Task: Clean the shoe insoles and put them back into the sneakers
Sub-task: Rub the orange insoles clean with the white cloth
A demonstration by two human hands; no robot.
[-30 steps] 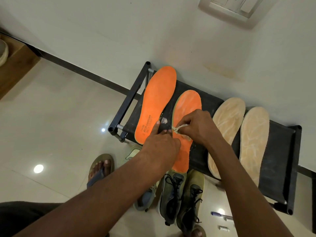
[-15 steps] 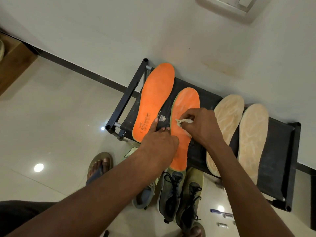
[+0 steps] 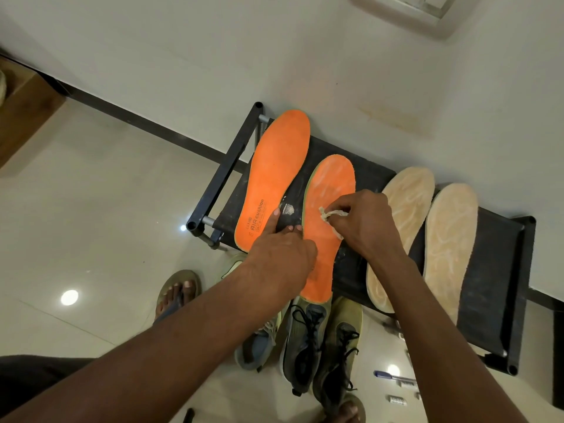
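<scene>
Two orange insoles lie on a black rack (image 3: 494,270): a longer left one (image 3: 274,166) with printed text, and a right one (image 3: 328,190) with pale smears. My right hand (image 3: 363,221) pinches a small whitish cloth (image 3: 331,216) against the right orange insole. My left hand (image 3: 280,254) presses flat, fingers straight, on the heel end of the insoles and the rack between them. Two beige insoles (image 3: 406,221) (image 3: 448,239) lie further right. Dark olive sneakers (image 3: 323,346) with black laces stand on the floor below the rack.
A grey-blue sneaker (image 3: 259,340) sits left of the olive pair. My sandalled foot (image 3: 178,291) is on the tiled floor. A pen (image 3: 393,376) and small items lie on the floor at right. The white wall runs right behind the rack.
My right hand has slid the cloth a little up and to the right along the right orange insole. The left hand stays pressed in place.
</scene>
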